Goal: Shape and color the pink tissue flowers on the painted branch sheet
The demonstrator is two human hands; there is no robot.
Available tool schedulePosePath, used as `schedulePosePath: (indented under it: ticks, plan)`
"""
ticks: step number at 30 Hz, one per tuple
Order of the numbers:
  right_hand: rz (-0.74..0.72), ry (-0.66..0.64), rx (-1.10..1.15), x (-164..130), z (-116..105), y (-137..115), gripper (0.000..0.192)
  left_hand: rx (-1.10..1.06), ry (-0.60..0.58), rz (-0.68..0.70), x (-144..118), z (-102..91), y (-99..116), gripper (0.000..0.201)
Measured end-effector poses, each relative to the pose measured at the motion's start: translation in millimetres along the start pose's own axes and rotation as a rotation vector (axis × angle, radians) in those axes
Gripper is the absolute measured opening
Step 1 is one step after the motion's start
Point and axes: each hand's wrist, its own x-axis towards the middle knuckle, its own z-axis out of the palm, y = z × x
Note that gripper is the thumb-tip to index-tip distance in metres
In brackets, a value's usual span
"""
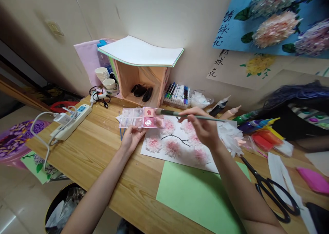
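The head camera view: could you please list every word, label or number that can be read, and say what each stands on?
"绣球花", written top to bottom, on the blue poster with paper hydrangeas.
"绣球花" seemingly again on the beige poster below; its top character is blurred.
Marker pens, glue bottles, power strip: any print too small to read.
Palette in the left hand: no text.

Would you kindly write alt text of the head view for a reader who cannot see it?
The left hand holds a pink palette while the right hand touches a brush to it, above white paper bearing pink tissue flowers. Scissors and green paper lie on the wooden table.
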Motion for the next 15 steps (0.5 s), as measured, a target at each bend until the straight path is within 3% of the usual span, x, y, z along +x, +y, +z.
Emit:
schedulePosePath:
  ticks: [3,5,8,11,13,15]
  plan:
    - [0.148,0.293,0.0,-5,-34,9,0.026,0.001,-0.021,-0.012,-2,3.0,-1,0.044]
    - [0.259,0.374,-0.064,-14,-57,21,0.025,-0.009,-0.029,-0.029,-4,9.0,-3,0.045]
    - [0.332,0.313,-0.158,-36,-79,43,0.024,-0.022,-0.047,-0.056,-7,24.5,-10,0.047]
    - [0.411,0.106,-0.18,-55,-83,59,0.029,-0.024,-0.069,-0.069,-8,44.6,-20,0.048]
    - [0.431,0.116,-0.175,-61,-81,64,0.031,-0.025,-0.084,-0.066,-7,58.2,-26,0.046]
    - [0.408,0.212,-0.127,-60,-79,64,0.031,-0.025,-0.104,-0.065,-4,71.5,-32,0.039]
